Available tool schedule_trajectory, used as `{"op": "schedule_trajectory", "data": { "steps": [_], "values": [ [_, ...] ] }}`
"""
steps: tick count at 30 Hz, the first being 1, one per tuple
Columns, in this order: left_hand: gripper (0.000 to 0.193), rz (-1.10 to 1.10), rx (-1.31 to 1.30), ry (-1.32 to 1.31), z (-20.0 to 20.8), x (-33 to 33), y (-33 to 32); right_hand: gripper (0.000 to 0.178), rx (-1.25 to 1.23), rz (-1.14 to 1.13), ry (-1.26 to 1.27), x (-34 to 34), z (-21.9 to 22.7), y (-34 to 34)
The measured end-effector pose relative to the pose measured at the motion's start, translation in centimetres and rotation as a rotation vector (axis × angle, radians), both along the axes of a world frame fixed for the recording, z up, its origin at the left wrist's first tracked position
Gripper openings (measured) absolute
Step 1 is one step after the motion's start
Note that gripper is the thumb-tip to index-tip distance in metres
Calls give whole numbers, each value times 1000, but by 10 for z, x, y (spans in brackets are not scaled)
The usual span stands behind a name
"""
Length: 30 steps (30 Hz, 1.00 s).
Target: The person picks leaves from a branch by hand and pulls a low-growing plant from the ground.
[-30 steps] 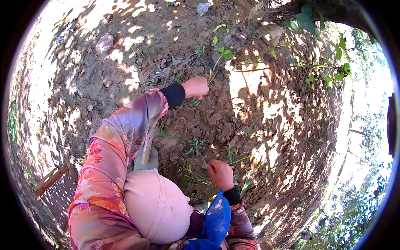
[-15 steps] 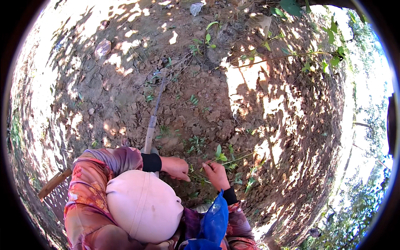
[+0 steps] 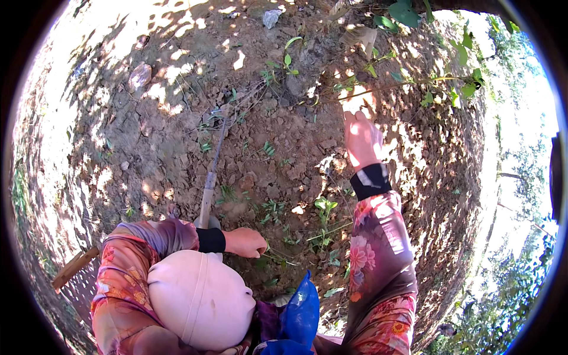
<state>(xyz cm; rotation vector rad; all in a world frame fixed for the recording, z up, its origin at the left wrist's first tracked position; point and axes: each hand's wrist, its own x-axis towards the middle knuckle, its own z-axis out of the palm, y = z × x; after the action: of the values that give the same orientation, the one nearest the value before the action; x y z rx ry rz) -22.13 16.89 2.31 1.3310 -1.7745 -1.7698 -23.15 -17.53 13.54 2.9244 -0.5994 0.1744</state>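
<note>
My left hand (image 3: 244,242) is closed low in the view, above soil and small green plants. Thin green stems (image 3: 278,257) show beside its fingers; I take it to be gripping one, though the grip is mostly hidden. My right hand (image 3: 362,141) reaches far forward over sunlit ground, close to a leafy vine (image 3: 408,84). Its fingers point ahead in bright glare and hold nothing I can make out. A leafy green plant (image 3: 324,212) stands between my arms. Beyond my left wrist lies a long tool with a pale wooden handle (image 3: 207,198) and a narrow dark metal part (image 3: 220,142).
A pale pink rounded cloth shape (image 3: 198,299) and a blue plastic bag (image 3: 302,313) sit close to me. At left is a perforated container with a wooden bar (image 3: 76,267). Farther off are a clear plastic scrap (image 3: 272,18), a stone (image 3: 140,77) and dry leaves (image 3: 360,38).
My right hand has left the plants beside my left hand and swung forward and right, toward the vine. The left hand has stayed nearly in place. The whole view has shifted slightly.
</note>
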Motion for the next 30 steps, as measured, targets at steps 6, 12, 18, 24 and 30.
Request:
{"op": "schedule_trajectory", "data": {
  "steps": [6,12,18,24,30],
  "values": [
    [17,94,22,80,-1,6,6,15,-379,-74,436,43,-9,-34],
    [22,97,-6,51,-6,17,9,12,-128,-176,400,26,-34,-47],
    [24,81,50,60,-6,30,5,20,49,-236,134,13,-48,-46],
    [24,86,18,109,-4,29,-10,22,120,-335,-86,31,-58,-35],
    [23,106,17,82,-2,32,-10,17,246,-320,-346,62,-70,-26]
  ]
}}
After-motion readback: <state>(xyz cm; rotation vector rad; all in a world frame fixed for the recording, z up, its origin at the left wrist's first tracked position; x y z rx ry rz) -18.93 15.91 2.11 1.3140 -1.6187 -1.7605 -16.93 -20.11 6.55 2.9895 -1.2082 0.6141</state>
